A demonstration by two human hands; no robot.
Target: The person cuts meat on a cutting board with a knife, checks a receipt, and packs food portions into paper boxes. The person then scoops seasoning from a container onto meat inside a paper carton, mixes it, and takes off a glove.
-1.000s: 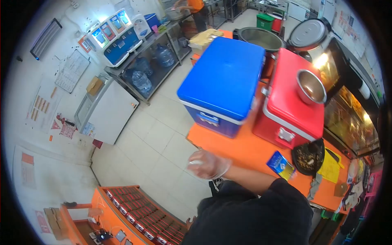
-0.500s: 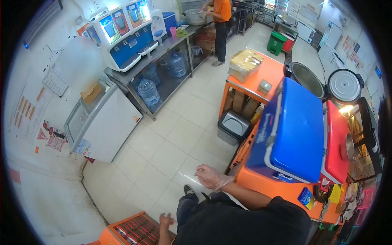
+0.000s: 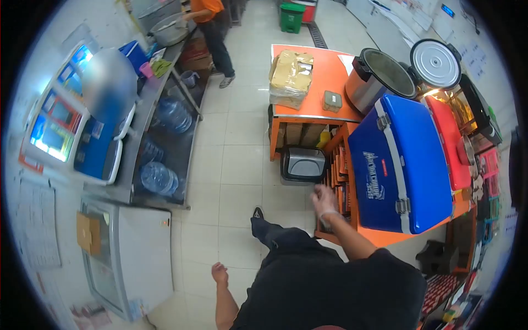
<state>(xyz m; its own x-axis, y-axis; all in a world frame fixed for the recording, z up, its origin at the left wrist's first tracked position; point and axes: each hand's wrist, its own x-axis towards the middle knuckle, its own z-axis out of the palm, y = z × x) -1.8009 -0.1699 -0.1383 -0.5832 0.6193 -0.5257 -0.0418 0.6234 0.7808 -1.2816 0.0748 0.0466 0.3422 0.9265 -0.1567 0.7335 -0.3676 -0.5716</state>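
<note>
Shelf slots in the orange counter (image 3: 385, 237), filled with flat orange-and-red packs (image 3: 336, 175), are what the right hand (image 3: 324, 201) is raised in front of; the hand is sheathed in a thin clear glove, its fingers loosely spread, and nothing is grasped in it. The packs are stood on edge in the open side of the counter, just beside the hand and directly under the blue cooler (image 3: 399, 165). By their look they are judged light, stiff and smooth-faced, so a pinch on the exposed upper edge of a single pack would be the surest hold; a gloved grip could slide on a glossy wrapper. The left hand (image 3: 220, 273) is hung low beside the body, loosely curled and empty, over the tiled floor.

One blue cooler and one red cooler (image 3: 446, 142) are set side by side on the counter top, both lids down. One large metal pot (image 3: 377, 80) is seen beyond them, its one round lid (image 3: 435, 64) tipped open. One grey bin (image 3: 303, 163) is placed on the floor under an orange table (image 3: 324, 113), on which one tan wrapped bundle (image 3: 290, 77) and one small box (image 3: 331, 100) are laid. Three water bottles (image 3: 158, 177) can be counted beneath the steel bench. One other person (image 3: 212, 22), in an orange top, is stood at the far end.
</note>
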